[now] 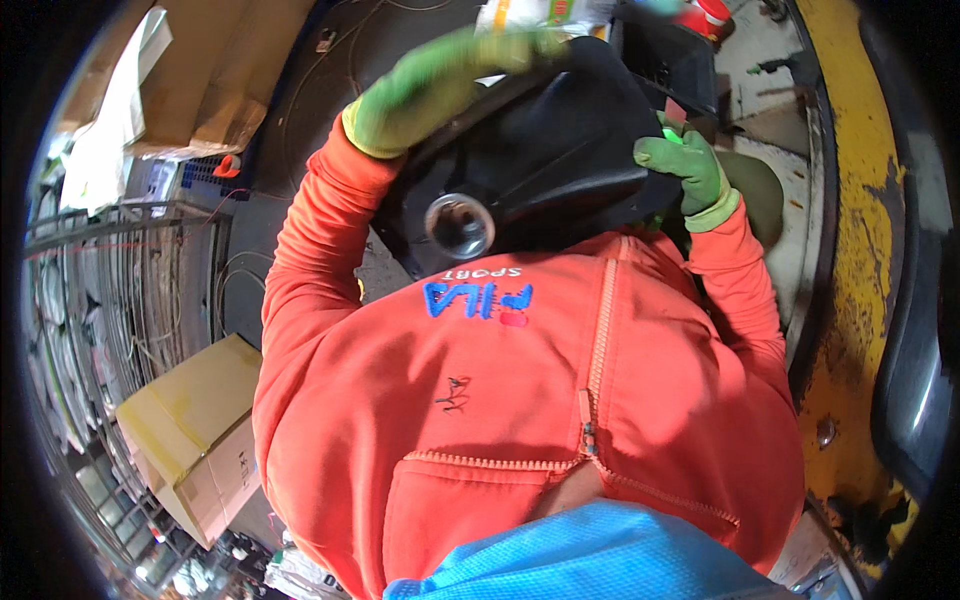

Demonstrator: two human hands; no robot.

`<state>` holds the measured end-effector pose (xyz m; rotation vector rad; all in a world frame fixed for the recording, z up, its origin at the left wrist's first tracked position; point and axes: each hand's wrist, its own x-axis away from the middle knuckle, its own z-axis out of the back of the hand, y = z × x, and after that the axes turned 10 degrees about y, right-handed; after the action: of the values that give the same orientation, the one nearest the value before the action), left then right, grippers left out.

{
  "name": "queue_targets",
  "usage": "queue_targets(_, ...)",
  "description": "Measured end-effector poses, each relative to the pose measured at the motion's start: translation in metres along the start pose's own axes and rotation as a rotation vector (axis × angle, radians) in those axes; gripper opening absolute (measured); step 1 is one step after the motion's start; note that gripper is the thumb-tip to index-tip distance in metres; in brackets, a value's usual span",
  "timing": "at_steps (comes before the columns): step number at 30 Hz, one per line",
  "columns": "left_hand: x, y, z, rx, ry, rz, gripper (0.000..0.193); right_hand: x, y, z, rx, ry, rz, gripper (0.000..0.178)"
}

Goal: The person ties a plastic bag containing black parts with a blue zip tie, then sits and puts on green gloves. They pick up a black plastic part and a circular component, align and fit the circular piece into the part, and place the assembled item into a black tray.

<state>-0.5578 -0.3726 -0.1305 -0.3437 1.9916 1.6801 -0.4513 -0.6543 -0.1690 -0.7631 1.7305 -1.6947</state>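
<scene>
A large black moulded plastic part (560, 130), shaped like a tank, lies against my front. Its round opening (460, 226) with a pale ring faces up near my chest. My left hand (440, 85), in a green glove, reaches over the far left side of the part with its fingers stretched out and blurred by motion. At the right end of the part, my right hand (692, 170), in a matching glove, is closed on a small bright green and pink thing (674, 122). The kind of that thing does not show.
A black bin (668, 60) stands beyond the part, with a red-capped container (708, 18) near it. Metal racking (130, 290) and a cardboard box (190, 420) are at left. A worn yellow beam (850, 250) runs along the right. Larger cardboard (215, 70) stands at far left.
</scene>
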Motion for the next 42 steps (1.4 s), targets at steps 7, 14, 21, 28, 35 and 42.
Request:
queue_targets(7, 0.026, -0.023, -0.018, -0.457, 0.104, 0.597, 0.042, 0.029, -0.039, -0.003, 0.220, 0.340, -0.209, 0.031)
queue_targets(14, 0.031, -0.031, -0.027, -0.446, 0.102, 0.601, 0.042, 0.077, -0.027, -0.003, 1.157, 0.057, 0.640, 0.017)
queue_targets(21, 0.011, -0.033, -0.048, -0.482, -0.139, 0.432, 0.039, 0.037, -0.003, 0.012, 1.288, 0.246, 0.755, 0.020)
queue_targets(28, -0.018, -0.018, -0.057, -0.761, -0.228, 0.379, 0.041, -0.002, -0.027, 0.011, 0.288, 0.192, 0.043, 0.029)
queue_targets(35, 0.001, -0.013, 0.027, -1.428, 0.179, -0.457, 0.028, 0.042, -0.019, 0.021, -0.208, 0.650, -0.161, 0.025)
queue_targets(42, -0.009, -0.004, 0.097, -1.499, 0.282, -0.152, 0.030, 0.067, -0.035, -0.001, 0.021, 0.481, -0.158, 0.027)
